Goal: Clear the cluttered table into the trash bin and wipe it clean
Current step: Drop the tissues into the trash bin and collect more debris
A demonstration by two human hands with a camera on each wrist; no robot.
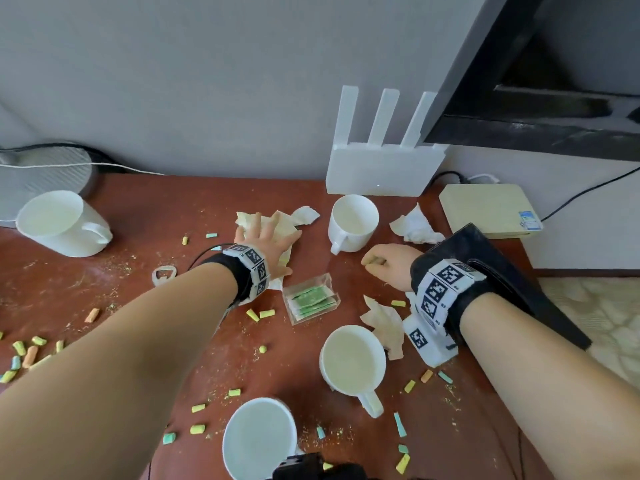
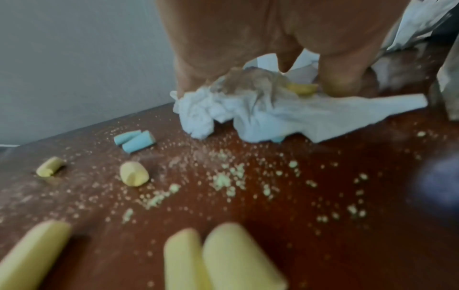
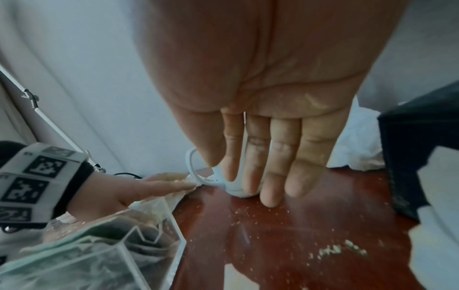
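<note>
Head view, far left: a white mug (image 1: 62,221) lies tipped on the reddish table (image 1: 138,209), its mouth facing the camera, in front of a round grey device (image 1: 45,171).
Scraps: yellow, blue and orange foam-like pieces (image 1: 26,355) and fine crumbs are strewn across the tabletop; the left wrist view shows 2 blue pieces (image 2: 135,140) side by side and pale green crumbs (image 2: 223,180).
Bottle opener: a metal bottle opener (image 1: 165,274) lies flat, just left of the left forearm.
Left hand: the left hand (image 1: 266,245) is spread palm down on a crumpled stained tissue (image 1: 273,221), fingers straight and fanned, pressing it to the table rather than clutching it; under the palm the wrist view shows something yellow, too blurred to name.
Centre: a clear plastic box (image 1: 310,298) holding green packets sits between the 2 wrists.
Mugs: 3 upright white mugs, 1 by the router (image 1: 352,223), 1 near the right forearm (image 1: 353,362), 1 at the lower edge (image 1: 259,438).
Right hand: the right hand (image 1: 388,265) hovers low beside the far mug's handle, fingers roughly straight and together, seemingly holding nothing.
Right side: 2 more crumpled tissues, 1 behind the right hand (image 1: 415,225) and 1 under the right wrist (image 1: 384,322); a white router (image 1: 384,168) and a pale flat box (image 1: 488,209) stand near the wall.
</note>
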